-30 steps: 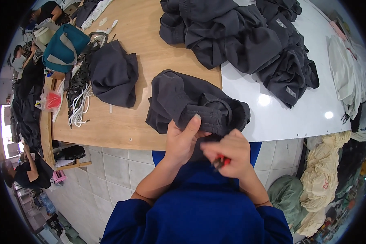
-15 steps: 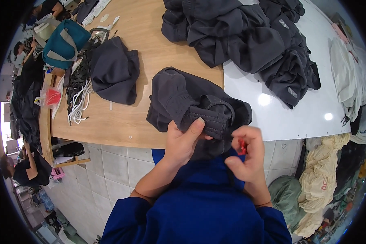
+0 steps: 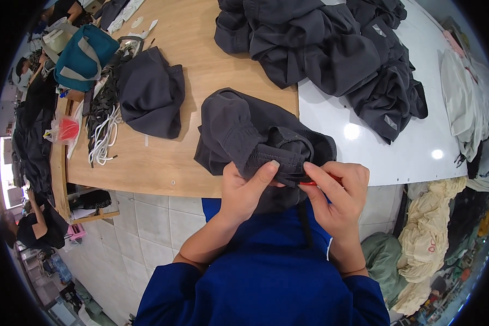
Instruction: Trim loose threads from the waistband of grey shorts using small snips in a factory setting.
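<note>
A dark grey garment (image 3: 225,122) lies bunched at the table's front edge, its stitched, gathered waistband (image 3: 282,157) turned toward me. My left hand (image 3: 240,194) is closed on that waistband, thumb on top and fingers underneath. Against the band's right end, my right hand (image 3: 339,198) pinches with thumb and forefinger. A slim red tool (image 3: 308,183) pokes out between those fingers; most of it is covered, so its exact kind does not show. From beneath the band a dark cord (image 3: 304,225) hangs down over my blue clothing.
More dark grey garments (image 3: 331,49) are heaped at the far right, across wood and white tabletop. Another folded dark piece (image 3: 152,95) lies left. White cords (image 3: 106,138) and a teal bag (image 3: 86,57) sit at the left edge. Cream cloth (image 3: 429,239) is piled right, below the table.
My right hand has come up to the waistband's end, and its fingers have closed there with the red tool. The left hand keeps its grip. The dark cord now shows hanging down.
</note>
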A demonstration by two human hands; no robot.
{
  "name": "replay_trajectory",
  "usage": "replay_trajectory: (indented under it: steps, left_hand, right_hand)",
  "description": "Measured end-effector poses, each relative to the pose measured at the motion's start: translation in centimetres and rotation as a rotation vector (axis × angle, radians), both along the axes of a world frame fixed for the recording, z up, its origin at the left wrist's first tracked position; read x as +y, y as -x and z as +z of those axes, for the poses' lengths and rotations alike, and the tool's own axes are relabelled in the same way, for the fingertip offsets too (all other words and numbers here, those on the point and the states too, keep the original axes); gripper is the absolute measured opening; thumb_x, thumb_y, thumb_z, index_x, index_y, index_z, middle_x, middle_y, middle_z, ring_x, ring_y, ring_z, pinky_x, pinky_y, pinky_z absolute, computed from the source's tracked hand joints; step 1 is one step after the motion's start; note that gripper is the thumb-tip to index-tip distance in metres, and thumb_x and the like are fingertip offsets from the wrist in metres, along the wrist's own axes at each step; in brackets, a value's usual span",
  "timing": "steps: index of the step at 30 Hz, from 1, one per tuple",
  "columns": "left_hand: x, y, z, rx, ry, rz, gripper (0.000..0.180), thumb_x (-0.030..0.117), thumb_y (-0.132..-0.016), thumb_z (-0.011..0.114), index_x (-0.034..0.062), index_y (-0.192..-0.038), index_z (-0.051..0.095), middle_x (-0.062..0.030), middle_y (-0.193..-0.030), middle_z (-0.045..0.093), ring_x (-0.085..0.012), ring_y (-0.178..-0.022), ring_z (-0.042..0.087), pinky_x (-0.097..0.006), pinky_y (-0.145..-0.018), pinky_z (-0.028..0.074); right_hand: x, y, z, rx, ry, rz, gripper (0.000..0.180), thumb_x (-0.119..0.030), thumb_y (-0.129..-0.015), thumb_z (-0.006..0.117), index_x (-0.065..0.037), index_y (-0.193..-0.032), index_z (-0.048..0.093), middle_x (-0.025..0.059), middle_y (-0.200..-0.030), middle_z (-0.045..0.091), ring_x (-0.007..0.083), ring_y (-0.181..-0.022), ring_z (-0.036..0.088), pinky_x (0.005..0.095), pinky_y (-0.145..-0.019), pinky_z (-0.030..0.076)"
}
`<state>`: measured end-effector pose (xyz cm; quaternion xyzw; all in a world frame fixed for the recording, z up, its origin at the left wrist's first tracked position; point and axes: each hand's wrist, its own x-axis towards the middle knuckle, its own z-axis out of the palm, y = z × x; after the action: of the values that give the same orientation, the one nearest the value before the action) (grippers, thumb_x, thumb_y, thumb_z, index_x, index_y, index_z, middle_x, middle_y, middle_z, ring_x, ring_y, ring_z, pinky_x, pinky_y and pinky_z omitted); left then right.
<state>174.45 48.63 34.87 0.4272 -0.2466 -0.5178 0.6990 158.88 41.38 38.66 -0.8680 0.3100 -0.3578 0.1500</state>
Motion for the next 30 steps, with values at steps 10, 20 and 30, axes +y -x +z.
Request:
replay_trajectory:
  steps: [10,20,30]
  left_hand:
    - [0.02,0.21,0.28,-0.008,-0.001,0.008,0.021,0.010,-0.088,0.057,-0.0033,-0.104,0.055,-0.0118,-0.092,0.063,-0.0171,-0.078,0.064,-0.027,-0.063,0.055]
    - [-0.12,0.44,0.80,0.014,-0.013,0.040,0.019,0.012,-0.088,0.059,-0.0041,-0.098,0.062,-0.0095,-0.088,0.065,-0.0136,-0.076,0.062,-0.024,-0.065,0.053]
    - [0.03,0.33,0.80,0.027,-0.011,0.036,0.019,0.012,-0.087,0.060,-0.0036,-0.098,0.062,-0.0095,-0.089,0.065,-0.0132,-0.077,0.062,-0.024,-0.065,0.054]
  right_hand:
    - [-0.04,0.14,0.22,0.006,0.014,-0.013,0.037,-0.016,-0.061,0.075,-0.016,-0.098,0.069,-0.0023,-0.078,0.054,0.0141,-0.068,0.046,0.0287,-0.068,0.030]
    - [0.14,0.31,0.19,0.017,-0.002,-0.033,0.036,-0.017,-0.061,0.075,-0.017,-0.097,0.069,-0.0028,-0.077,0.053,0.0137,-0.069,0.045,0.0286,-0.068,0.029]
    - [0.18,0.39,0.29,0.034,0.000,-0.027,0.035,-0.016,-0.062,0.075,-0.017,-0.097,0.070,-0.0031,-0.077,0.053,0.0136,-0.069,0.045,0.0287,-0.068,0.029]
